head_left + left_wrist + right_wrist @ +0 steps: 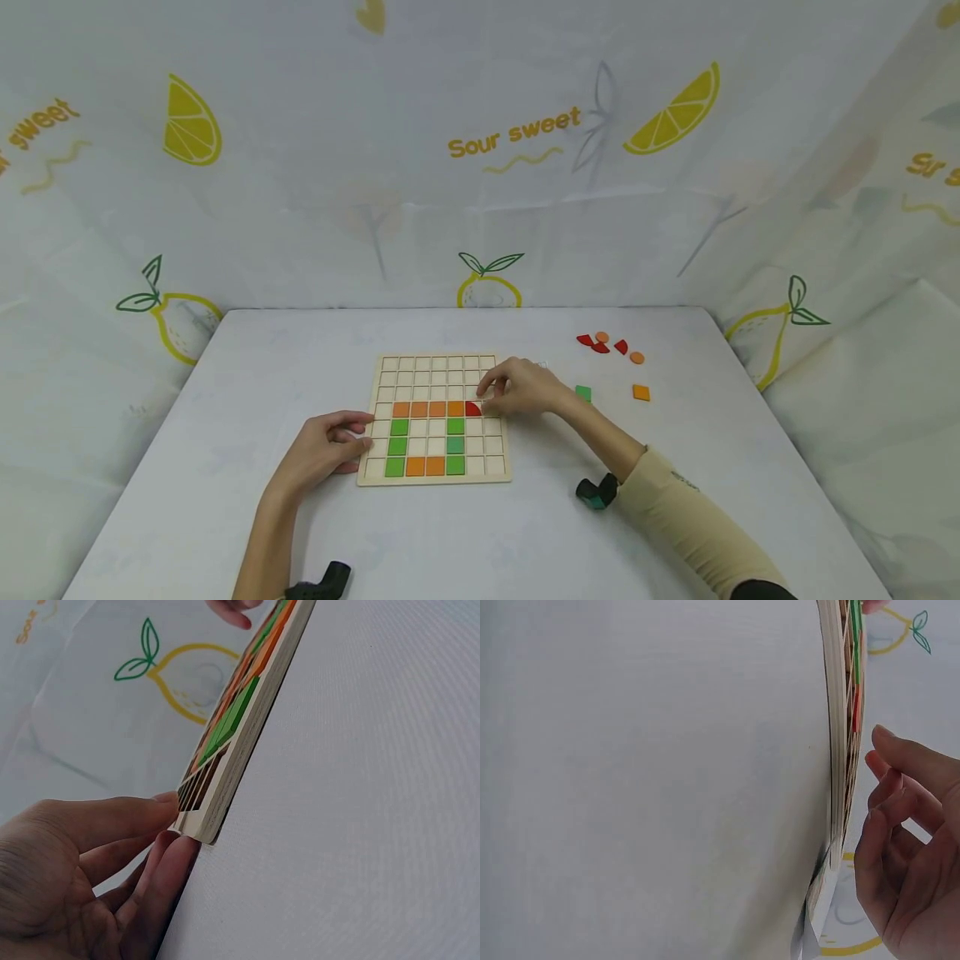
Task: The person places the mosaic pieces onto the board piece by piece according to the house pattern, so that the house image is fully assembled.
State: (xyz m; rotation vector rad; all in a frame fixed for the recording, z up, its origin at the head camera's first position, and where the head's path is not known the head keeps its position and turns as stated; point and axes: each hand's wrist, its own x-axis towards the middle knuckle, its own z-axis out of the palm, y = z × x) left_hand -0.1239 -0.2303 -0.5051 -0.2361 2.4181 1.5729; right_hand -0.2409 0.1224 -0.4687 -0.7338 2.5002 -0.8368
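A square wooden grid board [438, 375] lies on the white table. Orange and green square tiles fill some cells, and a red quarter-round tile [472, 409] sits at the right end of the orange row. My left hand [324, 446] grips the board's left edge; the left wrist view shows its thumb [161, 806] on top and fingers against the side. Over the board's right part is my right hand [525, 387], fingertips beside the red tile. Its fingers [889, 795] are loosely bent, with thumb and index apart and no tile visible between them.
Several red wedge pieces [621, 347] and orange round pieces [637, 357] lie at the table's back right. Closer are a green square tile [583, 392], partly behind the right wrist, and an orange square tile [641, 392]. A white printed curtain [300, 233] surrounds the table.
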